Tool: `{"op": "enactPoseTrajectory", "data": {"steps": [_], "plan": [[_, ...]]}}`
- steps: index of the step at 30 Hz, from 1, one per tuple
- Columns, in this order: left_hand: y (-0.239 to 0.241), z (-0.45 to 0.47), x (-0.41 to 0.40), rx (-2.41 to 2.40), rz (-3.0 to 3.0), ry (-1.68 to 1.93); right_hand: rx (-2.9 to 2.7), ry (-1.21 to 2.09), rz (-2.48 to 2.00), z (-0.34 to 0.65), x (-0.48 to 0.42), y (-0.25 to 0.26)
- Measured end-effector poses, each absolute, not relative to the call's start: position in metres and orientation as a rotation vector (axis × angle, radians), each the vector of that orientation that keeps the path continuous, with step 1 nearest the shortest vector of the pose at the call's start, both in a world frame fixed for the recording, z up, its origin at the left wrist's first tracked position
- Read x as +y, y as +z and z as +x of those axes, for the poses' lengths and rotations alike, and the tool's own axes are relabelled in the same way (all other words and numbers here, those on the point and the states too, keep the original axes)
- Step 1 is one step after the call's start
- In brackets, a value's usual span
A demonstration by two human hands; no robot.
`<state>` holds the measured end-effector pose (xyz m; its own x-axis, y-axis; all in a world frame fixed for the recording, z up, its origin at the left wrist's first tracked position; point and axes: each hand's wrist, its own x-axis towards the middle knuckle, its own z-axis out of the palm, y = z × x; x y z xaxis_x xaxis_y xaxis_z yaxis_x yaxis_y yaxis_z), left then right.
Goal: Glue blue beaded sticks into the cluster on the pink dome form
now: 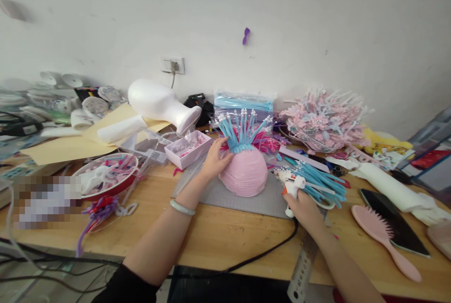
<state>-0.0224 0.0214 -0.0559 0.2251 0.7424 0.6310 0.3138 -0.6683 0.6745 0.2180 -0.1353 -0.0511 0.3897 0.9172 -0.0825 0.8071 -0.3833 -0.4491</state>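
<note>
A pink ribbed dome (244,174), wrapped in rows of fuzzy cord, sits on a grey mat (204,190). From its top stands a fan of blue pipe-cleaner stems (243,131) tipped with white beads. My left hand (216,157) holds the dome at its upper left, with curved fingers close to the base of the blue stems. In my right hand (305,206) is a white glue gun (293,190), gripped by its handle just right of the dome, its nozzle end pointing left. Behind it lies a bundle of loose blue beaded stems (322,183).
A white foam head (162,103) lies behind a pink box (188,150) of beads. Left is a red-rimmed bowl (132,176) of scraps. A pink hairbrush (384,239), dark tablet (398,223) and steel ruler (302,270) are right. The glue gun's black cord (260,251) crosses the front edge.
</note>
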Motion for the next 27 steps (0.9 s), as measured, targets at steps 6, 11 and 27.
{"op": "enactPoseTrajectory", "data": {"steps": [6,11,27], "plan": [[-0.053,-0.0237,0.0186,1.0,2.103,1.494,-1.51,0.449,-2.302,0.2173,-0.1364,-0.0504],[-0.0541,-0.0233,0.0211,1.033,2.081,1.594,-1.526,0.46,-2.3,0.2173,-0.1362,-0.0499],[-0.0548,-0.0197,0.0205,0.981,2.083,1.533,-1.547,0.394,-2.288,0.2184,-0.1359,-0.0515]]}}
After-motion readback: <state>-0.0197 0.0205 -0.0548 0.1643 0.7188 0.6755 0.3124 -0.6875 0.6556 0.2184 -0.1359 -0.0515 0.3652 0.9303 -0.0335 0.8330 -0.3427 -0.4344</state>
